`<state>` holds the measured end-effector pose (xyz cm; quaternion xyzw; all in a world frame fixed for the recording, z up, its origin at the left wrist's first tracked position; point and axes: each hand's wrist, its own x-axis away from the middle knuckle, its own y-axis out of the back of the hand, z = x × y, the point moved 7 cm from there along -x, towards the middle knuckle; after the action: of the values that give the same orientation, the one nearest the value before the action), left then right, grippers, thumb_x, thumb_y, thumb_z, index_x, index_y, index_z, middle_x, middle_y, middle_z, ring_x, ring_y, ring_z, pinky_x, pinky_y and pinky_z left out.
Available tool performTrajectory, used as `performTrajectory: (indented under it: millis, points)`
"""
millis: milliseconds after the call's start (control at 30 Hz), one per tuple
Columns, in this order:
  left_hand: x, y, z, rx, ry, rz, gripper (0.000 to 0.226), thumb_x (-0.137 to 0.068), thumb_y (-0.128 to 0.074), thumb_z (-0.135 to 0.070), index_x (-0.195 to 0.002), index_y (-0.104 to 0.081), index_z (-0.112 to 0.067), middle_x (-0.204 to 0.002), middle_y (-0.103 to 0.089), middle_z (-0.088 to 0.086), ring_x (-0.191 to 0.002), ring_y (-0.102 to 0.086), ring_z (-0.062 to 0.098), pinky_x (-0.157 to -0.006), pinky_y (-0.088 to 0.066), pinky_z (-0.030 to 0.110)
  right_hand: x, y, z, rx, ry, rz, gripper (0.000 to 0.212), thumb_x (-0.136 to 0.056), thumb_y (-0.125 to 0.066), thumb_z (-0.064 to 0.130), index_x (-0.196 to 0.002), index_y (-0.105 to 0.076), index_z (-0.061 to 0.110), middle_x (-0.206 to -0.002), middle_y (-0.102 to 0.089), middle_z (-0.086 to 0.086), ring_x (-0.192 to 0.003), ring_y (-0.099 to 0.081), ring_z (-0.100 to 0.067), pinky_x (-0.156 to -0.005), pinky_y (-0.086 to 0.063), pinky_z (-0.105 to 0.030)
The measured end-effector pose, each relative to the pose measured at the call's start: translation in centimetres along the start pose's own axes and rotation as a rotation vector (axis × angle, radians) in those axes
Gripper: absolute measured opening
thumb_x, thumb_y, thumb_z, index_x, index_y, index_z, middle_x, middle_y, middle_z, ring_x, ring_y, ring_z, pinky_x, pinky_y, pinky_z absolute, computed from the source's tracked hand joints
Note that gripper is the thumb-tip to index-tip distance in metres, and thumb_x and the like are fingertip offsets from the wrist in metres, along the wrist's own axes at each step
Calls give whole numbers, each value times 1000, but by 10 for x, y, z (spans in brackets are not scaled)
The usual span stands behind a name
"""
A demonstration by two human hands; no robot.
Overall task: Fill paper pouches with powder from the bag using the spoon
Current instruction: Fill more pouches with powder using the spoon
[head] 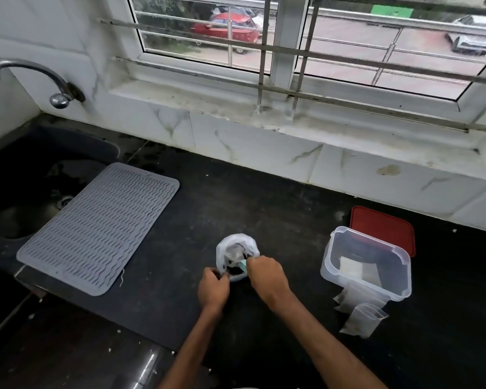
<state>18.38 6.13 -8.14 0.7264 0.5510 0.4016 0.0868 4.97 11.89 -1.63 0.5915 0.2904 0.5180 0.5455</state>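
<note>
Here, taking the white translucent plastic bag [237, 245] as the centre of my dial, I see it standing open-mouthed on the black stone counter [236, 197], low in the middle of my feed. The left hand [213, 287] sits at the bag's 7 o'clock, fingers curled and pinching the near rim of the plastic. The right hand [267, 276] comes in from 4 o'clock, closed around the handle of a pale teal spoon [243, 265] whose far end goes into the bag's mouth; the bowl is hidden from me. At 3 o'clock, well apart from the bag, stands a clear rectangular plastic container [368, 289], open-topped, with one pale pouch [351, 266] lying on its floor. A red plastic lid [383, 228] lies flat just behind it, at 2 o'clock. Flat translucent paper pouches [362, 321] rest against the container's near wall, at 4 o'clock; I cannot tell whether they hold powder. A grey ribbed silicone mat [98, 228] lies at 9 o'clock, its left part over the dark sink [26, 197], with a chrome tap [59, 100] on the wall at 10 o'clock.
</note>
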Motion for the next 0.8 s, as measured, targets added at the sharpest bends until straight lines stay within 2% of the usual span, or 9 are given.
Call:
performTrajectory:
  millis: [100, 200, 300, 400, 467, 533, 667, 733, 800]
  points:
    - [-1, -3, -1, 158, -12, 13, 9, -90, -61, -15, -96, -55, -11, -99, -66, 12, -88, -61, 27, -80, -51, 39, 1, -3, -2, -52, -45, -20, 22, -97, -48, 6, -113, -63, 8, -111, -68, -12, -100, -66, -30, -83, -51, -38]
    - [-6, -8, 5, 291, -8, 57, 13, -87, -66, -12, -94, -57, -16, -95, -69, 9, -88, -66, 25, -85, -55, 48, 1, -8, -11, -249, -151, -69, 20, -96, -49, 12, -102, -68, 9, -101, -70, -10, -92, -68, -27, -78, -53, -36]
    - [-11, -19, 5, 415, -4, 178, 24, -81, -74, -10, -98, -59, -16, -96, -73, 9, -91, -71, 28, -87, -56, 53, 0, -17, -26, -510, -293, -91, 20, -93, -57, 20, -85, -74, 11, -81, -73, -6, -75, -71, -20, -73, -60, -36]
    - [-11, -24, -5, 444, -42, 250, 27, -80, -76, -12, -102, -61, -14, -97, -75, 9, -90, -73, 28, -85, -57, 54, 0, -26, -40, -776, -392, -79, 20, -88, -61, 13, -73, -73, 9, -63, -71, -4, -54, -69, -16, -59, -62, -33]
    - [-10, -22, -11, 457, -46, 255, 26, -83, -74, -11, -104, -60, -12, -99, -74, 10, -91, -72, 28, -82, -59, 51, 1, -28, -46, -890, -428, -69, 19, -88, -62, 9, -74, -74, 8, -61, -71, -5, -53, -70, -17, -57, -61, -31]
    - [-11, -17, -15, 444, -60, 225, 24, -85, -72, -11, -104, -57, -12, -100, -71, 10, -90, -72, 26, -71, -61, 42, 3, -29, -50, -963, -448, -68, 17, -89, -63, 8, -76, -74, 9, -62, -71, -6, -55, -71, -18, -58, -61, -31]
    - [-6, -13, -27, 336, -172, 192, 14, -92, -66, -12, -101, -57, -17, -98, -68, 3, -85, -70, 18, -58, -56, 30, 7, -34, -53, -1149, -531, -61, 12, -93, -64, 8, -91, -74, 3, -71, -72, -12, -55, -65, -14, -58, -60, -28]
    - [-2, -19, -32, 221, -262, 263, 9, -93, -64, -15, -100, -61, -19, -95, -71, 0, -85, -70, 18, -59, -55, 28, 8, -38, -53, -1199, -574, -47, 12, -93, -63, 8, -92, -73, 1, -75, -72, -15, -57, -65, -13, -58, -59, -27]
    - [-1, -20, -33, 183, -310, 279, 7, -92, -66, -17, -98, -64, -19, -93, -72, 1, -86, -71, 21, -64, -57, 32, 10, -41, -54, -1219, -595, -45, 12, -93, -64, 8, -93, -73, 0, -71, -71, -12, -55, -64, -12, -56, -58, -25]
